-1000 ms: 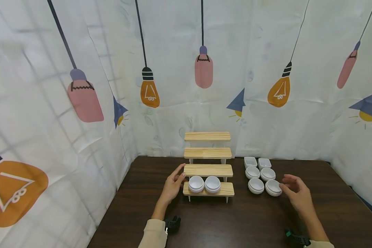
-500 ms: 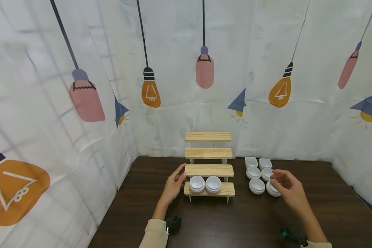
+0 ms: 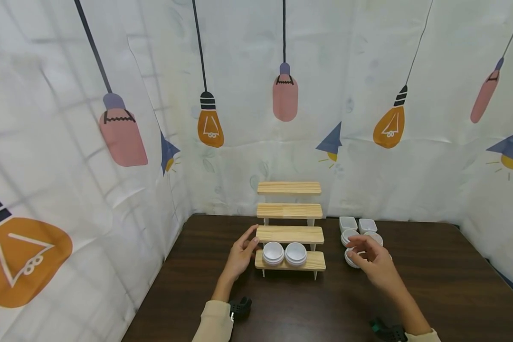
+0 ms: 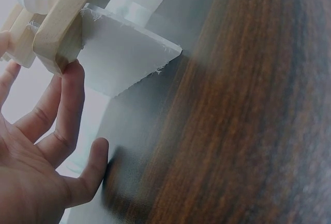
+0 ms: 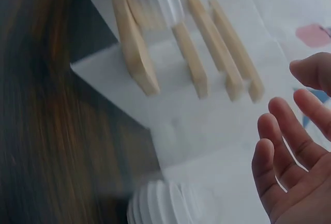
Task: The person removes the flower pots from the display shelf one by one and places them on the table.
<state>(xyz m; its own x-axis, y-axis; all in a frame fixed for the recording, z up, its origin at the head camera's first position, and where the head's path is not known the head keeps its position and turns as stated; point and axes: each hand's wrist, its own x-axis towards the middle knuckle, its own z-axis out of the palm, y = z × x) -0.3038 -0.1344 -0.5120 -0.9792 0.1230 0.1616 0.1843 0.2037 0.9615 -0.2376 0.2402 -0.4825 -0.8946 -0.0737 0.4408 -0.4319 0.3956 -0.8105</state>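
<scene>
A wooden tiered display stand (image 3: pixel 289 233) with pale side panels stands at the table's back middle. My left hand (image 3: pixel 238 256) touches its left end, and in the left wrist view the fingertips (image 4: pixel 73 74) meet a board's end. Two stacks of small white round bowls (image 3: pixel 273 252) sit side by side on the lowest board. Over the stacks at the right hovers my right hand (image 3: pixel 374 261), fingers loosely bent with nothing between them. It partly hides the front round bowls (image 3: pixel 349 259). A ribbed bowl stack (image 5: pixel 161 203) shows low in the right wrist view.
Behind the round bowls stand two white square dishes (image 3: pixel 348 223) in a row. The dark wooden table (image 3: pixel 308 308) reaches a printed cloth (image 3: pixel 239 166) at its back and sides.
My right hand has moved left from beside the front right bowl stack to above the front stacks. My left hand stays at the stand's left end. The bowls have not visibly moved.
</scene>
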